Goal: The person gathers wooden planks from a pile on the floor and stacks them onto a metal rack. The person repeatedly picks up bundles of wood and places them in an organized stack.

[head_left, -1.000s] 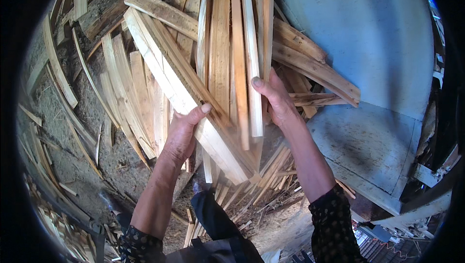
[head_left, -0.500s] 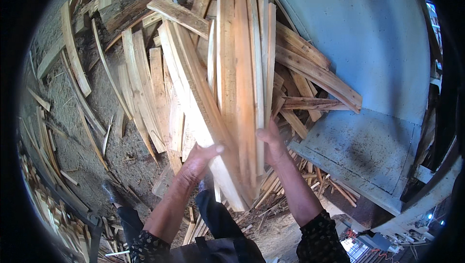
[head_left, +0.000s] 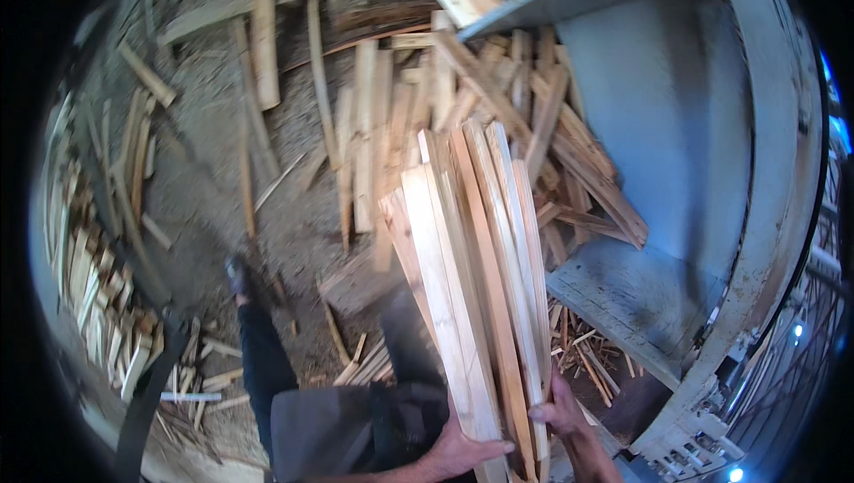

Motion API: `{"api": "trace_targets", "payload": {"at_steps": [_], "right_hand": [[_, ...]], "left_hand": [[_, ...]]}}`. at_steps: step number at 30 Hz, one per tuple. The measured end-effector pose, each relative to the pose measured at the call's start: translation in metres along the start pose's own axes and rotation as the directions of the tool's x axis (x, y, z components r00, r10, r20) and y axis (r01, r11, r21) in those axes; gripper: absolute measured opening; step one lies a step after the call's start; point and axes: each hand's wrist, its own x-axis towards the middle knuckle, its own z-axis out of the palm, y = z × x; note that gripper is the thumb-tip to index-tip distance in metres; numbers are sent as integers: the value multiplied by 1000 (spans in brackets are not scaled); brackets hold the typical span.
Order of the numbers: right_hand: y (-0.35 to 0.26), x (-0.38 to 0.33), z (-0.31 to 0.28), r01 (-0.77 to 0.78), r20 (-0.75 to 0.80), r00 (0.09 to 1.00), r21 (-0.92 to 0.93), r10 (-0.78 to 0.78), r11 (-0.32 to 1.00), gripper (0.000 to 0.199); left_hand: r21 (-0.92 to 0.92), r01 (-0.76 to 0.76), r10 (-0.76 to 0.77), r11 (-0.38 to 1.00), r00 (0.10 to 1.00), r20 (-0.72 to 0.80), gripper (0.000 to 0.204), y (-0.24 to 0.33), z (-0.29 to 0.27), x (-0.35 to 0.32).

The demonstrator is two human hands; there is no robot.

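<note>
The bundle of pale wooden slats (head_left: 480, 305) was up between the person's two hands, toward the near side, its long pieces running away from the body with their far ends uneven. The left hand (head_left: 458, 453) gripped it low on the left, the thumb laid across the top face close to the near ends; its fingers ran under the wood, where I could not see them. The right hand (head_left: 574, 419) was closed on the right edge, thumb against the outer slats and fingers along the side, so the wood sat squeezed between both palms, most of its length standing out beyond the fingertips. Just right of the bundle came the front edge of a blue-grey metal ledge (head_left: 645, 301), with a tall metal panel (head_left: 658, 118) rising behind it, and that side was tight. Past the far ends, a heap of loose planks (head_left: 598, 182) leaned about at angles against the metal. On the left there was more room: a broad stretch of dirt ground (head_left: 205, 172), strewn with single slats, reached out to a stack of short pieces (head_left: 98, 283) at the far left. Nearer, a dark trouser leg (head_left: 267, 354) and boot (head_left: 237, 276) stood on it.
</note>
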Motion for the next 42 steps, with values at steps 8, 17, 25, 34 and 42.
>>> {"api": "trace_targets", "payload": {"at_steps": [8,17,25,34,42], "right_hand": [[5,11,90,-266,164,946,-95,279,959,87],[48,204,159,-321,301,868,-268,395,908,100],[34,195,189,-380,265,855,-267,447,885,83],[-34,128,280,-233,233,917,-346,324,909,71],[-123,65,454,292,518,855,-457,-15,840,96]], "left_hand": [[-143,-139,83,980,937,-339,83,-10,-45,-62],[-553,-226,-88,802,871,-483,83,60,-225,45],[-392,-150,-72,907,865,-497,94,44,-234,49],[-326,-431,196,842,806,-559,104,82,-224,-27],[-190,-797,609,573,570,-552,108,198,-254,-174]]}}
